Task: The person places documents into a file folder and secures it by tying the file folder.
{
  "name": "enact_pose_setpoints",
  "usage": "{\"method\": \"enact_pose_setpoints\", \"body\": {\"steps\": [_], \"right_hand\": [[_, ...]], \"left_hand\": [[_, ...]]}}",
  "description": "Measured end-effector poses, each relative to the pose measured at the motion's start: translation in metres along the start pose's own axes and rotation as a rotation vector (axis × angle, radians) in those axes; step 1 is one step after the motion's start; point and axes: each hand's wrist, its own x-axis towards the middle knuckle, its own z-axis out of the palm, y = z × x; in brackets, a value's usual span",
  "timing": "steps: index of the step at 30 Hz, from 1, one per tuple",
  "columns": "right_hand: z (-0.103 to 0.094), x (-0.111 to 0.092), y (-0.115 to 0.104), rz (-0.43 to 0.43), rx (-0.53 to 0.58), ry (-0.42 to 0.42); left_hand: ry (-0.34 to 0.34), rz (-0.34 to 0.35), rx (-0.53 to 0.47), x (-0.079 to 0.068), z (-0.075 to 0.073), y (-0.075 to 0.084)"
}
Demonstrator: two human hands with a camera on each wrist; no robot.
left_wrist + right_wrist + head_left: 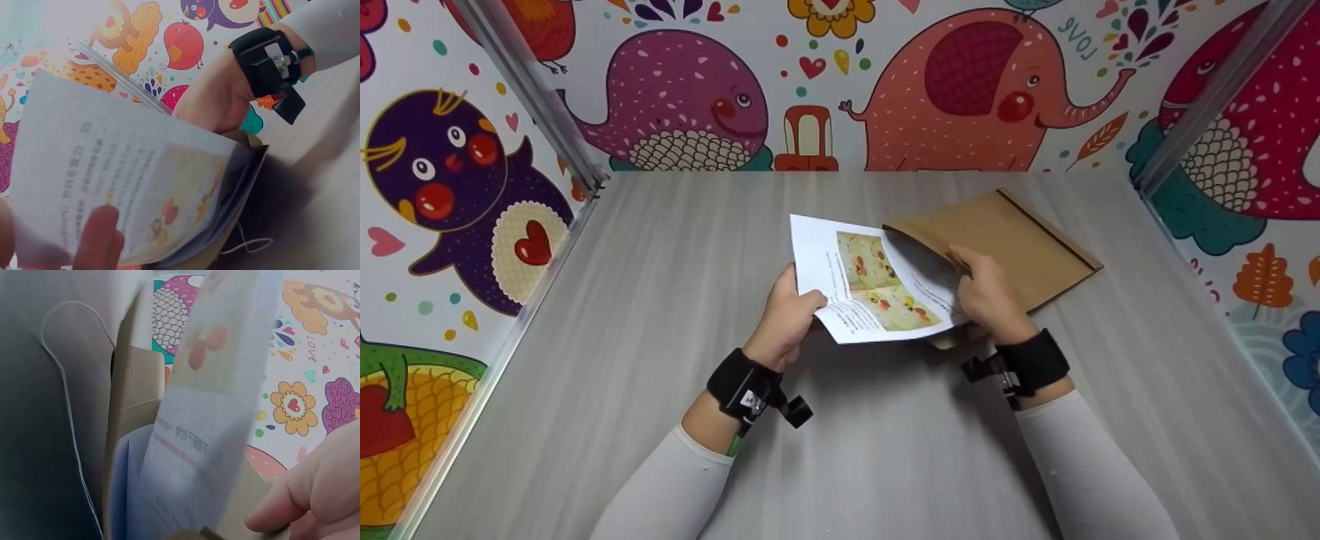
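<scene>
A printed paper sheet [877, 262] with coloured pictures and lines of text slants above the table. My left hand [787, 315] pinches its left edge, thumb on the printed face. The sheet's right part goes into the open mouth of a brown paper envelope [1020, 247], which hides its far end. Gripping the envelope near that mouth is my right hand [994, 289]; its thumb [287, 506] lies along the brown paper in the right wrist view. That view also shows more paper [128, 489] inside the envelope. A thin white string [63, 382] hangs in a loop from it.
The grey table [660, 247] lies below both hands. Walls with cartoon animals, such as an elephant [960, 105], stand at the back and sides, with metal posts [532, 97] at the corners. Each wrist wears a black camera strap [742, 382].
</scene>
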Motion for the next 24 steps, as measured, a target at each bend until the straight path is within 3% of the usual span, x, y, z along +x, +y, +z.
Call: {"method": "enact_pose_setpoints", "body": {"steps": [13,24], "right_hand": [[-0.009,0.002,0.004,0.055,0.008,-0.024],[-0.001,-0.001,-0.004,0.006,-0.012,-0.028]], "left_hand": [[0.030,-0.018,-0.024,-0.013,0.003,0.015],[0.033,-0.003,-0.051,-0.013,0.016,-0.001]]}}
